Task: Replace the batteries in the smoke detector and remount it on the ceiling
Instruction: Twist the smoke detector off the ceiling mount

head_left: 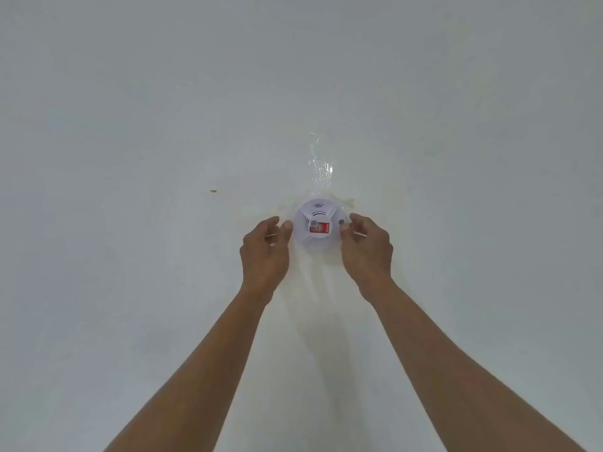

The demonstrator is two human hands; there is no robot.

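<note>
A round white smoke detector [318, 225] with a red label and a small dark button sits against the white ceiling [163, 109]. My left hand [266, 252] is raised at its left side, thumb tip touching the rim and fingers curled. Opposite it, my right hand [367, 249] has its fingertips on the edge by the button. Both arms reach up from the bottom of the view. The detector's mount and back are hidden.
A strip of clear, crinkled tape [321, 168] runs along the ceiling just beyond the detector. A small yellowish speck [212, 191] marks the ceiling to the left. Faint yellow stains surround the detector.
</note>
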